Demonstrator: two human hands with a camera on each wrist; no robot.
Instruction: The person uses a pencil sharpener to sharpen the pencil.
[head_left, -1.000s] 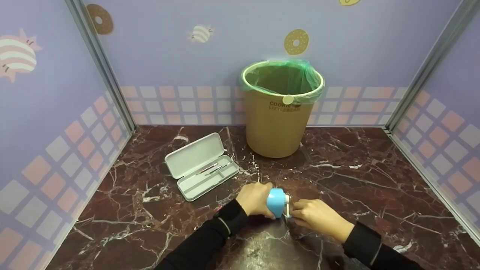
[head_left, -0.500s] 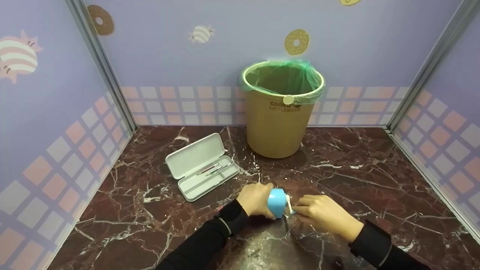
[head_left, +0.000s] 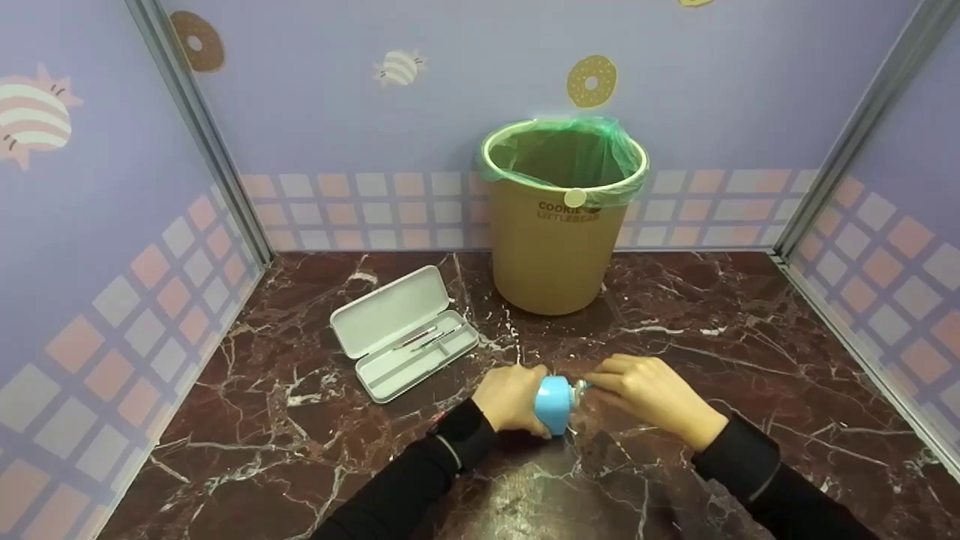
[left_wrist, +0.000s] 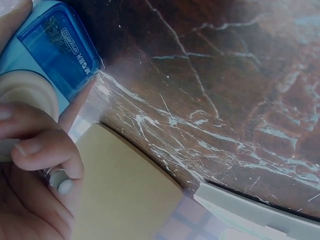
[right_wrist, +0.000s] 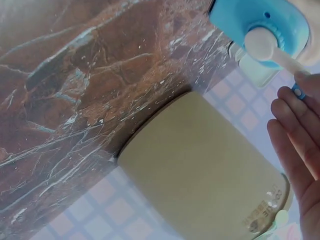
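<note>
A blue hand-crank pencil sharpener (head_left: 553,405) lies low over the tabletop, its crank side turned right. My left hand (head_left: 511,399) grips its body from the left. In the left wrist view its clear blue shavings drawer (left_wrist: 65,47) holds dark shavings, and a cream round part (left_wrist: 29,95) faces my curled fingers. A small silver-banded piece with a pale end (left_wrist: 61,181) shows beside those fingers. My right hand (head_left: 651,391) pinches the blue knob (right_wrist: 298,91) of the white crank (right_wrist: 286,61) between thumb and fingers; the other fingers stretch out.
An open white pencil case (head_left: 405,336) with a few slim pens or pencils sits left of the hands. A tan trash bin (head_left: 559,259) with a green liner (head_left: 619,150) stands behind, near the patterned back wall (head_left: 480,75). Small pale crumbs dot the marbled tabletop.
The right hand has moved up and around with the crank, which pointed down before and now points toward the right hand higher up. The left hand and the sharpener's body stay in place.
</note>
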